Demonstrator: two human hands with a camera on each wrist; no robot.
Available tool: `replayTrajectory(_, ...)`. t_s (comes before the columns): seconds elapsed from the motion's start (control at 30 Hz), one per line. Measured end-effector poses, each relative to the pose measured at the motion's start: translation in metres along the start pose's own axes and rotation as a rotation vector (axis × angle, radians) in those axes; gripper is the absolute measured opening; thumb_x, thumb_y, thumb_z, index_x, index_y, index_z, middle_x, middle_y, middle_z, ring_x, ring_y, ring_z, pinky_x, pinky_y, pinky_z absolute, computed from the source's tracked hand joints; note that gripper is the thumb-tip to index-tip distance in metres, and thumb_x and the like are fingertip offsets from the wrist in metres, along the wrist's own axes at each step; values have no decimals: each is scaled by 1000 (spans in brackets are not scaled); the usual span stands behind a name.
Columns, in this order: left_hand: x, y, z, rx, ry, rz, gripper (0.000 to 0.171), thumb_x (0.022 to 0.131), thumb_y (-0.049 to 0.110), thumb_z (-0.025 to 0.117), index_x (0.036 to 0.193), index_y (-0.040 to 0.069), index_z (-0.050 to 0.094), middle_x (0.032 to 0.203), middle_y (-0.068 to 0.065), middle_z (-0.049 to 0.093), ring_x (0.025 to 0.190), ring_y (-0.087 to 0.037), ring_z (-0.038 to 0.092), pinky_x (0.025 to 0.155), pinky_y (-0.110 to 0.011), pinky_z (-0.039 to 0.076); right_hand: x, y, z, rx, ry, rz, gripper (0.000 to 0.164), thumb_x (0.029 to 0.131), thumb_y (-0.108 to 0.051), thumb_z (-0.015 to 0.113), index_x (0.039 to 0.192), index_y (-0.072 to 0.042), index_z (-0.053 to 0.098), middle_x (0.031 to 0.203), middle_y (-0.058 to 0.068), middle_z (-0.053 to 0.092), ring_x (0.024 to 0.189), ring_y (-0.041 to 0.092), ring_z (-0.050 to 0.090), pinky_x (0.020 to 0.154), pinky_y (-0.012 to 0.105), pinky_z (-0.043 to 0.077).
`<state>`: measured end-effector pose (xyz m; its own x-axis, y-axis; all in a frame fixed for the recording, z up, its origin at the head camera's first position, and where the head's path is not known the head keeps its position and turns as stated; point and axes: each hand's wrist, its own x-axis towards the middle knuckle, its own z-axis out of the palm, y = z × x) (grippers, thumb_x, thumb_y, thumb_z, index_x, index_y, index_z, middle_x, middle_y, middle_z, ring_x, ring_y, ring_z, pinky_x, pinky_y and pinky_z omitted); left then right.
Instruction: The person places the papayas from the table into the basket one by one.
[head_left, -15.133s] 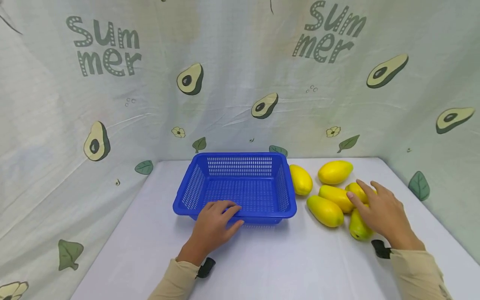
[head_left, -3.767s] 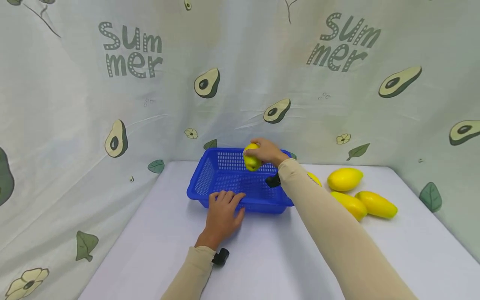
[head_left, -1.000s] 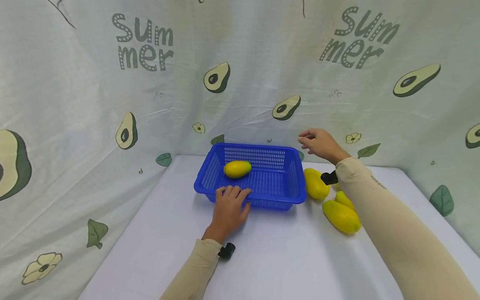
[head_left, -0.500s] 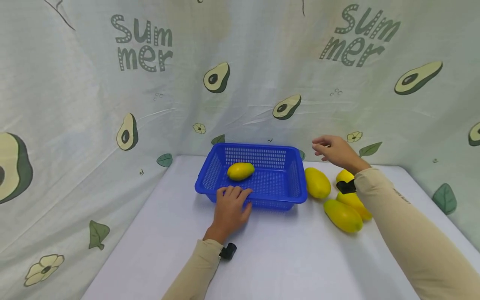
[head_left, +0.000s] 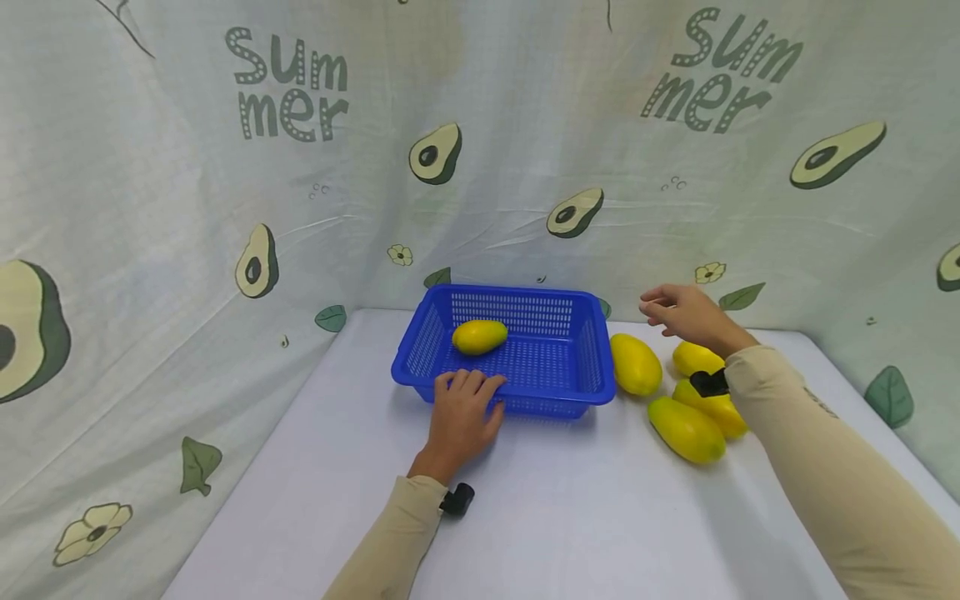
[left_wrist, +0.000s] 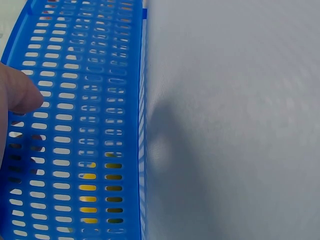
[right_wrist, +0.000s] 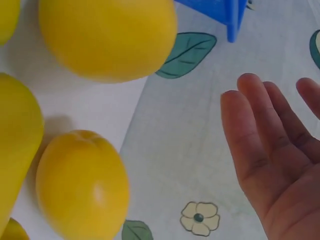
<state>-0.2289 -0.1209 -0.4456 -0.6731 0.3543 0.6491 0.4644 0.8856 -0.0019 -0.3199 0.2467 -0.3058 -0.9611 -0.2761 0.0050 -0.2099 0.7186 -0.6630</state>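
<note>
A blue plastic basket (head_left: 525, 367) with slotted walls stands at the back middle of the table. My left hand (head_left: 459, 421) holds its near rim, fingers hooked over the edge. The left thumb (left_wrist: 22, 92) lies against the outer wall in the left wrist view. One yellow mango-like fruit (head_left: 480, 337) lies inside, toward the left. My right hand (head_left: 686, 312) hovers above the back right of the table, holding nothing, its fingers loosely bent. Beneath and beside it are several more fruits, including one at the back (right_wrist: 82, 187) and a greenish-yellow one (head_left: 686, 431) in front.
Another fruit (head_left: 636, 365) sits right beside the basket's right side. One more (head_left: 708, 408) is partly covered by the right wrist's black camera (head_left: 708, 383). A printed cloth (head_left: 495, 150) hangs behind the white table (head_left: 570, 517).
Earlier the right hand carried a fruit over the basket; that fruit now lies inside. Over the last second the emptied right hand moved right, over the other fruits. The left hand stayed on the rim.
</note>
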Motion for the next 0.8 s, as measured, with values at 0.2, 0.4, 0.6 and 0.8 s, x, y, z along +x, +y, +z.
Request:
replayTrajectory(0.2,2,0,1,12,2,3,36,89,33,71,122,21,68,101,1,62,100,-21,54,98,-49,34,2,16,2,-41,-96,54,65,104,-43,49,144,8,41,137,36,50,115,45,58,89,51,53)
replayTrajectory(0.4,3,0,1,18,-7,7,36,89,34,71,123,22,69,101,2,63,100,-21,55,98,-49,34,2,32,8,-59,-159,76,69,102,-45,52,144,8,40,137,36,50,118,47,55,90,51,53)
replayTrajectory(0.6,0,0,1,19,-31,-11,35,91,34,69,124,22,68,102,2,63,101,-20,54,99,-48,34,7,43,17,-25,-205,108,73,102,-46,54,148,7,34,140,36,45,122,48,53,94,53,50)
replayTrajectory(0.8,-2,0,2,16,-20,-6,35,90,33,70,123,22,68,102,3,63,100,-20,55,98,-48,34,5,49,21,-8,-224,124,76,102,-46,53,151,6,29,145,38,40,124,50,50,95,54,49)
